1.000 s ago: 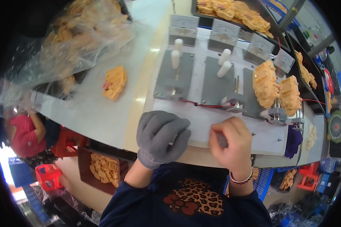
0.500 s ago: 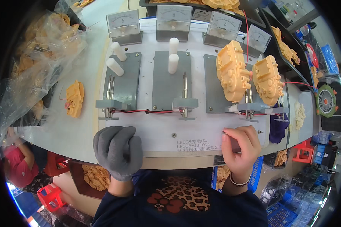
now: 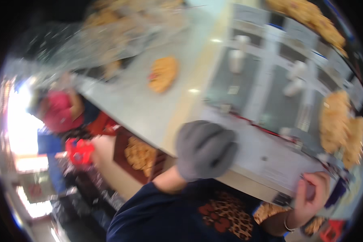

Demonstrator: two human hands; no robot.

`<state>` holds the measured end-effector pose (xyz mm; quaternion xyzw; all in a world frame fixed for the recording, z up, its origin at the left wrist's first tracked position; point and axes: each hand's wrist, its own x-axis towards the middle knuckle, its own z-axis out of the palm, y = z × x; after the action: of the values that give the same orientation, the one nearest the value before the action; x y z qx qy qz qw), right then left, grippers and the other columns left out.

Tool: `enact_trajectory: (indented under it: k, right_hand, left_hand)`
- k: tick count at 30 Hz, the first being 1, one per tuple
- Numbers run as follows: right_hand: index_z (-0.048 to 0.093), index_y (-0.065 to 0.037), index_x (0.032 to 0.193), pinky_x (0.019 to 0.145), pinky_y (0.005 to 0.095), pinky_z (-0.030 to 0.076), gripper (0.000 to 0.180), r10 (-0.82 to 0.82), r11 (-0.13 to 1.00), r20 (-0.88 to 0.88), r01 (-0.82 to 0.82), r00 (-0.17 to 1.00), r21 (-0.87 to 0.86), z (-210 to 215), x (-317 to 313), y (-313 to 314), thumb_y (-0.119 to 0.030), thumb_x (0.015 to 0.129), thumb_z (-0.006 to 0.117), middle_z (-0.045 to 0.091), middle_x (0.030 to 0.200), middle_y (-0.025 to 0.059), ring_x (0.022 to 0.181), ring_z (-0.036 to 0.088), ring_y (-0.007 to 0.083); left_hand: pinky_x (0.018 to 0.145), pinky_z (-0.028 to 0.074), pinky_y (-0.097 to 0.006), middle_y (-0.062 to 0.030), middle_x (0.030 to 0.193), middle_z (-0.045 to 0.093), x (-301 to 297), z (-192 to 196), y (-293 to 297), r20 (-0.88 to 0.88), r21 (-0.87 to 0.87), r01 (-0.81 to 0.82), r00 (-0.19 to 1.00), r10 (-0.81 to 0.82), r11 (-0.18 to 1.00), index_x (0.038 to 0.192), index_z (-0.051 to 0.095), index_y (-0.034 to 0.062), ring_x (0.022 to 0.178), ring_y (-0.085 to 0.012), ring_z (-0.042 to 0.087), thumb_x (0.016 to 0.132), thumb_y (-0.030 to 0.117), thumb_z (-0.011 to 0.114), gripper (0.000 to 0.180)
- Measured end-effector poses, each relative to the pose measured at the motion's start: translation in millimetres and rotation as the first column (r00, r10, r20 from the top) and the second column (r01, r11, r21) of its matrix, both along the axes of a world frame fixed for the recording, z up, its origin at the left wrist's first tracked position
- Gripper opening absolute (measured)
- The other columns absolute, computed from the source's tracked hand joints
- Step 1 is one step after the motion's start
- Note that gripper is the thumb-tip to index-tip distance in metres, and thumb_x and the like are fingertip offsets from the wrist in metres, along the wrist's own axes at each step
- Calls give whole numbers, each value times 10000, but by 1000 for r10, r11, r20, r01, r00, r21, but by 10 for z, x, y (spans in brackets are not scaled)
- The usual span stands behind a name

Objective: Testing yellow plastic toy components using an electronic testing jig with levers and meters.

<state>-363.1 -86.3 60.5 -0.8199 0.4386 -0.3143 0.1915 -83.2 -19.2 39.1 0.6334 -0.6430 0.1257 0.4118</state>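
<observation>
My left hand [image 3: 205, 151], in a grey glove, is curled into a fist over the table's front edge. Its palm side is hidden, so any content cannot be seen. Farther right, my bare right hand [image 3: 313, 192] holds thumb and forefinger pinched around a tiny dark thing, too small and blurred to name. Beyond my hands lies a white board bearing grey plates [image 3: 279, 97] with white pegs [image 3: 236, 60]. Two yellow plastic gearbox-like housings [image 3: 335, 121] sit on the fixture at the right, past my right hand. Neither hand touches them.
Analog meters [image 3: 250, 17] line the board's back. A single yellow housing [image 3: 163, 74] lies on the table left of the board, near clear plastic bags [image 3: 149, 40] of similar parts. Below the edge are a brown crate [image 3: 157, 165], a red stool [image 3: 80, 151] and a person in red [image 3: 58, 111].
The whole view has swung left and tilted, blurring the picture; table and fixtures now appear farther right. Both hands keep much the same poses, fist and pinch.
</observation>
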Motion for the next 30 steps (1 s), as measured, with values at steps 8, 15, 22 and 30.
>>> enact_trajectory:
  k: [8,15,22,30]
  right_hand:
    - [569,11,870,743,320,392,93,82,996,-14,-82,997,23,-74,-36,-68,-22,798,618,519,830,119,802,500,258]
    - [571,12,906,763,304,392,94,19,999,-47,-16,999,52,-92,-82,-59,-41,837,606,530,880,108,849,505,237]
    - [585,19,932,770,269,400,100,-47,994,2,46,999,103,-97,-69,-19,-48,865,615,545,928,89,861,517,200]
    - [627,6,933,688,283,427,126,-55,997,1,55,998,47,-93,-20,-2,-83,847,649,583,917,120,816,541,220]
  left_hand:
    - [521,408,-302,-23,759,586,19,-34,-34,9,-59,-56,998,57,997,780,655,106,623,-192,577,581,126,728,213]
    - [524,408,-300,-22,759,589,66,-55,-57,-11,-35,-11,1000,11,999,796,662,104,633,-195,585,579,130,730,229]
    - [530,413,-304,-22,763,591,64,-61,-52,3,-47,-17,1000,17,999,805,665,105,635,-201,587,589,136,736,229]
    - [511,407,-305,-27,750,579,74,-47,-34,12,-54,-16,1000,17,998,801,658,99,615,-199,578,591,132,733,226]
